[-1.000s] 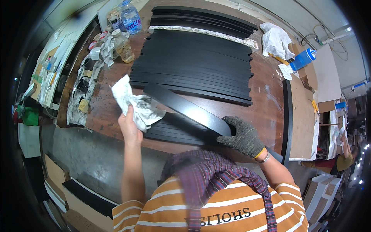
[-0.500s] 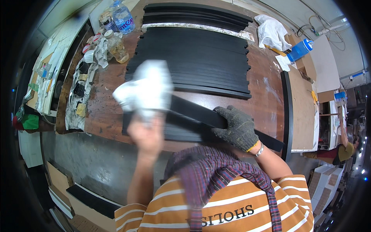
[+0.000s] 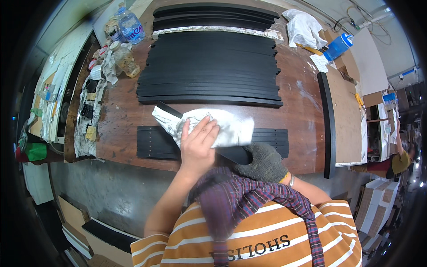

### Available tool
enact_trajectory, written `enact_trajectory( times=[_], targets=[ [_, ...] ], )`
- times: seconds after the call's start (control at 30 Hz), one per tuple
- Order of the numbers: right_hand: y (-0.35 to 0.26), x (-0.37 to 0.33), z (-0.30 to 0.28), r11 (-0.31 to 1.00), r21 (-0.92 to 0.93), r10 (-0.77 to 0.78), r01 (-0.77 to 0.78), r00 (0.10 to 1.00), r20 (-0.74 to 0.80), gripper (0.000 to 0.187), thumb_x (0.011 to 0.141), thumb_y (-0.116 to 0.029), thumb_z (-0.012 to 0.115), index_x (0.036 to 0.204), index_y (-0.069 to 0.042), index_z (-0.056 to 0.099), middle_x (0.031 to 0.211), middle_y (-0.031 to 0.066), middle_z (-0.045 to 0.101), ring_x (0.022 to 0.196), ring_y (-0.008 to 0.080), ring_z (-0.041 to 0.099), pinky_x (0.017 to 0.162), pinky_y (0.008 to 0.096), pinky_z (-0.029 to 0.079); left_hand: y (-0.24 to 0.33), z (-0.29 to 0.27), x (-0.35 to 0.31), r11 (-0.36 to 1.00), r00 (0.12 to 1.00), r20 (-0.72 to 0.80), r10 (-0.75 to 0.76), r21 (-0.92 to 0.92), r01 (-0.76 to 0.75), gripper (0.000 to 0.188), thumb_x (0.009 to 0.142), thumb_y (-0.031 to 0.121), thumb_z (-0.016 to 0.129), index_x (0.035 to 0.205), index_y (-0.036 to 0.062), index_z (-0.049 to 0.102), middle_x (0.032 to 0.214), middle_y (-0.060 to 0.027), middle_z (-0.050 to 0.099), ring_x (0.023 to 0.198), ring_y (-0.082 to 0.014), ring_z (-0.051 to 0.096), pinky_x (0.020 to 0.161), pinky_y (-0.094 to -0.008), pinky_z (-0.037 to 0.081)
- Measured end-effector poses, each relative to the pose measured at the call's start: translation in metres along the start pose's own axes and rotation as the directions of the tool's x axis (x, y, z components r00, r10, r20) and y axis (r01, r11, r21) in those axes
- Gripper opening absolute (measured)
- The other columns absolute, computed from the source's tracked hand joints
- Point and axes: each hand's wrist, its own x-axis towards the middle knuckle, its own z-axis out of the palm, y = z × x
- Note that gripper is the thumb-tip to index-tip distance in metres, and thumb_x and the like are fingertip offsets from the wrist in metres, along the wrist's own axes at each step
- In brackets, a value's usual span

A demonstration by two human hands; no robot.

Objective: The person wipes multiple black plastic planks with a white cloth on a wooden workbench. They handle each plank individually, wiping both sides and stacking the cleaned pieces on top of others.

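Note:
My bare left hand (image 3: 199, 143) presses a crumpled white cloth (image 3: 235, 126) onto a long black board (image 3: 236, 155). The cloth drapes over most of this board, and its far-left end sticks out past the cloth. In a dark knitted glove, my right hand (image 3: 266, 163) grips the board's near end, close to my body. The board slants above several black slats (image 3: 144, 141) lying side by side at the table's near edge. Small dots run across the left end of these slats.
Beyond lies a wide row of black boards (image 3: 209, 66) on the brown table (image 3: 302, 120). Bottles, including a clear plastic one (image 3: 130, 27), stand at the back left. At the back right are a white rag (image 3: 304, 29) and a blue bottle (image 3: 338, 46). A black bar (image 3: 327, 124) edges the right side.
My left hand and the cloth have moved right and nearer along the board. My right hand has drawn slightly closer to my body with the board, whose slant is steeper.

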Motion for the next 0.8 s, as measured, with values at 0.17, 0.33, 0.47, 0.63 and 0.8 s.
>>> enact_trajectory(
  times=[0.17, 0.33, 0.47, 0.63, 0.8],
  targets=[
    [0.001, -0.011, 0.004, 0.996, 0.067, 0.059, -0.062, 0.998, 0.037, 0.052, 0.068, -0.039, 0.086, 0.105, -0.005, 0.073, 0.091, 0.0204, 0.072, 0.084, 0.0374, 0.072, 0.077, 0.0424, 0.057, -0.095, -0.016, -0.032, 0.907, 0.947, -0.103, -0.305, 0.271, 0.321, 0.049, 0.085, -0.001, 0.051, 0.132, 0.0043, 0.065, 0.128, -0.0121, 0.068, 0.127, -0.0326, 0.060, 0.115, -0.0528, 0.035],
    [-0.001, -0.015, 0.003, 0.986, 0.136, 0.112, -0.096, 0.987, -0.115, 0.051, 0.070, -0.031, 0.085, 0.112, -0.007, 0.070, 0.091, 0.0184, 0.073, 0.085, 0.0361, 0.073, 0.077, 0.0417, 0.057, -0.167, -0.063, -0.067, 0.427, 0.470, -0.159, -0.868, -0.722, 0.544, 0.024, 0.101, 0.005, 0.056, 0.119, -0.0080, 0.067, 0.106, -0.0107, 0.073, 0.089, -0.0143, 0.069, 0.079, -0.0304, 0.055],
    [-0.001, -0.007, 0.003, 0.996, 0.063, 0.073, -0.059, 0.963, -0.259, 0.055, 0.075, -0.042, 0.080, 0.119, -0.011, 0.069, 0.099, 0.0165, 0.073, 0.089, 0.0358, 0.072, 0.078, 0.0438, 0.057, -0.089, -0.043, -0.059, 0.147, 0.557, 0.062, -0.828, -0.935, 0.322, 0.035, 0.101, 0.020, 0.066, 0.125, -0.0044, 0.062, 0.109, -0.0104, 0.072, 0.092, -0.0143, 0.069, 0.080, -0.0292, 0.056],
    [0.001, 0.008, -0.009, 0.986, 0.019, -0.162, 0.166, 0.978, -0.131, 0.052, 0.078, -0.036, 0.076, 0.121, -0.009, 0.068, 0.103, 0.0172, 0.071, 0.092, 0.0354, 0.070, 0.081, 0.0444, 0.056, -0.014, -0.012, -0.018, -0.081, 0.627, 0.318, -0.711, -0.923, 0.377, 0.026, 0.097, 0.019, 0.072, 0.110, -0.0027, 0.066, 0.091, -0.0019, 0.068, 0.076, -0.0072, 0.062, 0.063, -0.0221, 0.050],
    [0.017, 0.030, -0.026, 0.949, -0.238, -0.269, 0.209, 0.927, -0.261, 0.051, 0.074, -0.024, 0.073, 0.121, -0.008, 0.065, 0.105, 0.0167, 0.067, 0.100, 0.0358, 0.064, 0.088, 0.0447, 0.052, -0.014, -0.018, -0.001, -0.095, 0.611, 0.262, -0.747, -0.952, 0.292, 0.018, 0.097, 0.012, 0.070, 0.084, 0.0002, 0.071, 0.078, -0.0013, 0.068, 0.066, -0.0068, 0.061, 0.059, -0.0241, 0.050]
  ],
)
